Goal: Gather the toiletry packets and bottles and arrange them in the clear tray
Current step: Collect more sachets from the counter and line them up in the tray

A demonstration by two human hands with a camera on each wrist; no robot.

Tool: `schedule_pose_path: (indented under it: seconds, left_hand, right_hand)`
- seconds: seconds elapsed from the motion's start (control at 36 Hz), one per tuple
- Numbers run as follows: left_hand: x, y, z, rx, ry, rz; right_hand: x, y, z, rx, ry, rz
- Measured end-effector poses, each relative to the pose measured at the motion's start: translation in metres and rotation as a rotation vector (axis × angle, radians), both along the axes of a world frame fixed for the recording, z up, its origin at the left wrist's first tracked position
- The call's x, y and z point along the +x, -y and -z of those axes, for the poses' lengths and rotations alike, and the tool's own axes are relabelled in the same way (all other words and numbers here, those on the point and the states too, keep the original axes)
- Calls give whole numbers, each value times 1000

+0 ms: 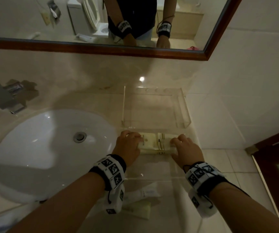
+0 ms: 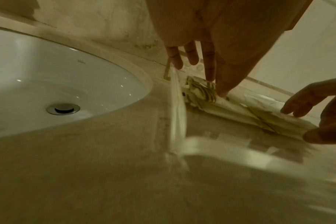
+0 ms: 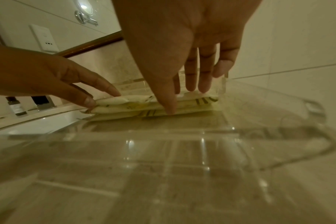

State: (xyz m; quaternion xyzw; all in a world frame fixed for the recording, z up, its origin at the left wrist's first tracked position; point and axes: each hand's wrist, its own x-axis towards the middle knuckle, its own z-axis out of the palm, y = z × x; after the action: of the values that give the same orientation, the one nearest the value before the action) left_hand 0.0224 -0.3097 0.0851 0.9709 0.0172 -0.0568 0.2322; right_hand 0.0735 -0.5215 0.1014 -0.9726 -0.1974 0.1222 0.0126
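Marble bathroom counter (image 1: 93, 101), dim light. Clear tray (image 1: 182, 105): acrylic, set right of the white sink (image 1: 51, 140), against the tiled wall; its near rim shows blurred in the left wrist view (image 2: 230, 147). Packets (image 1: 153, 143): a small stack of cream, striped toiletry packets lying flat in the near part of the tray, seen edge-on from the right wrist (image 3: 144, 106) and at an angle from the left wrist (image 2: 240, 109). Left hand (image 1: 128, 147): on the left end of the stack, fingers nearly straight, tips pressing down on the packets, thumb at the edge; not closed around anything. Right hand (image 1: 185, 147): on the right end of the stack, fingers extended onto the top packet (image 3: 190, 84), thumb down at the front edge; likewise pressing, not clenched. Both wrists carry bands with black-and-white square markers. More packets (image 1: 143, 199): two or so pale ones on the counter near the front edge, partly hidden under the left wrist, outside the tray. Small dark bottle (image 3: 16, 107): upright beyond the sink, by the tap (image 1: 9, 98), well apart from the tray. Wood-framed mirror (image 1: 101, 49) above, reflecting the person's forearms.
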Motion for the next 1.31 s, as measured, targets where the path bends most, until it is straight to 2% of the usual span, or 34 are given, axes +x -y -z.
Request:
schedule_pose_path:
  seconds: [0.19, 0.44, 0.72, 1.06, 1.31]
  left_hand:
    - [-6, -10, -18, -14, 11, -24]
    - [-28, -27, -48, -65, 76, -69]
    - [-59, -60, -67, -33, 86, -178]
    - [-106, -120, -81, -44, 114, -369]
    - [-142, -179, -80, -36, 81, -495]
  right_hand:
    - [-12, -7, -12, 99, 2, 34]
    - [-30, -28, -33, 171, 17, -14]
    - [-43, -61, -51, 233, 19, -103]
    - [-60, -134, -77, 244, -18, -242]
    - [-79, -213, -82, 243, -58, -358]
